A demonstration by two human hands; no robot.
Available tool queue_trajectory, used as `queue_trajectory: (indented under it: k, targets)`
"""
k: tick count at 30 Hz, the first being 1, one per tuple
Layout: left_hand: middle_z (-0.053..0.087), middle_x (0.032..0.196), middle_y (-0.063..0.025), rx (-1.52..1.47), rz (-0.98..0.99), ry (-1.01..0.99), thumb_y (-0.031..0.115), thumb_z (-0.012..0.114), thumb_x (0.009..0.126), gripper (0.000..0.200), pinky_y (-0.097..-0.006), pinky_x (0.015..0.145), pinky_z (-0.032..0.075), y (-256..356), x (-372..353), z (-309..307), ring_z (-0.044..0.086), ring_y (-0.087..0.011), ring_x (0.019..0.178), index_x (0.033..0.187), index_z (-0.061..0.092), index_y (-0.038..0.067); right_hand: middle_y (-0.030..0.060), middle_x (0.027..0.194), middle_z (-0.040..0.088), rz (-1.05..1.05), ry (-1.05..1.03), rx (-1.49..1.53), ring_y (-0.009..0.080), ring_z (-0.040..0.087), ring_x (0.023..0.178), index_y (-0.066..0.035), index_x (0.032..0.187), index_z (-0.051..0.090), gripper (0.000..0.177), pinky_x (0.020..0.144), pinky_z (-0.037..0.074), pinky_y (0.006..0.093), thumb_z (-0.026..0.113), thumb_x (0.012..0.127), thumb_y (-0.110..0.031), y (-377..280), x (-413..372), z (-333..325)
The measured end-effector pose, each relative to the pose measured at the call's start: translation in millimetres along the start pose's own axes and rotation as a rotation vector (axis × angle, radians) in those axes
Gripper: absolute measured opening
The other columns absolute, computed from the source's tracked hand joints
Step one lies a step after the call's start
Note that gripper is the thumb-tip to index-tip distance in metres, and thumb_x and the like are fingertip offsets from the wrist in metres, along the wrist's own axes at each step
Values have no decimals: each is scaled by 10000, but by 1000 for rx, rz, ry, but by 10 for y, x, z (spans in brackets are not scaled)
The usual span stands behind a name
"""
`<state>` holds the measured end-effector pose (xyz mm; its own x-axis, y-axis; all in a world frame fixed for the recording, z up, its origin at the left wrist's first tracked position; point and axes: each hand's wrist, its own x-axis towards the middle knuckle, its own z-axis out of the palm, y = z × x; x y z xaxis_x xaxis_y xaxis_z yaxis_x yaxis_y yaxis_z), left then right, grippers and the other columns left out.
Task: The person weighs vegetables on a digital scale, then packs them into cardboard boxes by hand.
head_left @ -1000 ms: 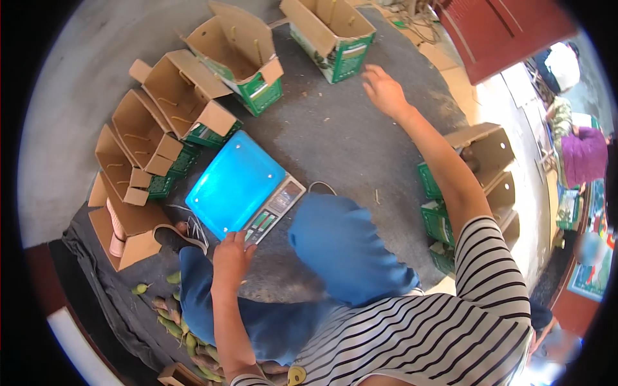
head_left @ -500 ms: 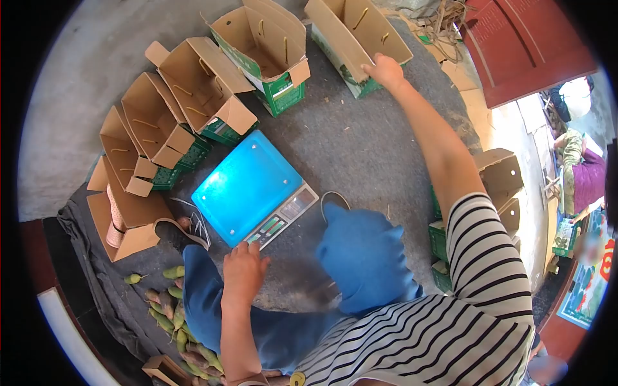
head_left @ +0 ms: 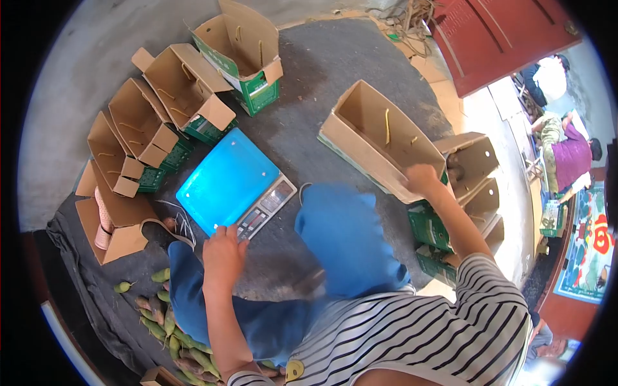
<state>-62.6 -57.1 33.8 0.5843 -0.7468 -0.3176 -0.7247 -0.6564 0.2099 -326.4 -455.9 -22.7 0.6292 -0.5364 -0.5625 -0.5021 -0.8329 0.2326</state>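
Note:
My right hand (head_left: 421, 181) is closed on the near rim of an open cardboard box (head_left: 351, 145); a yellow cord handle shows on its inside wall. The box stands on the dark floor cloth, right up against the row of filled boxes at the right. My left hand (head_left: 223, 252) rests with its fingers stretched out on the near edge of a digital scale (head_left: 257, 215), beside the keypad. The scale has a bright blue pan (head_left: 226, 182) with nothing on it.
Several open green-and-brown boxes (head_left: 143, 119) curve around the left and far side. Green and brownish root vegetables (head_left: 168, 321) lie by my left knee. Filled boxes (head_left: 473, 157) stand at right, near a red door (head_left: 502, 38). Other people (head_left: 566, 151) sit beyond.
My right hand has pulled the box from the far side toward me and to the right, beside the other boxes there. My left hand stays at the scale.

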Motion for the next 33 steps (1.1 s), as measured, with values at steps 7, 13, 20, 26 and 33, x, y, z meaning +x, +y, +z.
queue_trajectory:
  k: [7,13,20,26,33]
  targets:
    - [597,883,-159,11,-11,56,262,657,820,287,-434,697,477,-182,-112,135,615,-326,841,960,575,25,187,1007,642,-95,417,476,356,622,924,-34,994,638,298,800,494,423,615,830,-282,-482,312,250]
    - [603,911,-177,-77,2,130,239,662,814,302,-450,712,481,-240,-162,124,602,-368,846,1004,577,21,152,1030,643,-328,552,556,352,620,898,-42,1045,649,276,786,491,394,637,838,-226,-571,-295,-800]
    - [620,956,-165,-81,-7,-5,279,662,814,298,-445,766,490,-123,-136,255,628,-332,903,976,626,31,131,899,611,-909,502,428,330,593,847,-24,1001,620,214,719,474,385,628,846,-172,-1444,-304,-1981]
    - [625,1014,-176,-90,-50,-84,302,688,793,316,-435,798,489,-159,-150,281,626,-335,948,964,675,37,143,928,611,-1168,468,240,345,588,883,-36,981,600,225,740,474,423,624,839,-209,-2714,220,-2041]
    - [633,1042,-163,-123,-56,-146,329,711,774,365,-427,827,472,-162,-83,243,615,-316,999,983,689,30,140,953,618,-1068,237,41,328,589,963,-57,1021,586,266,812,475,433,647,806,-201,-3291,431,-1866]
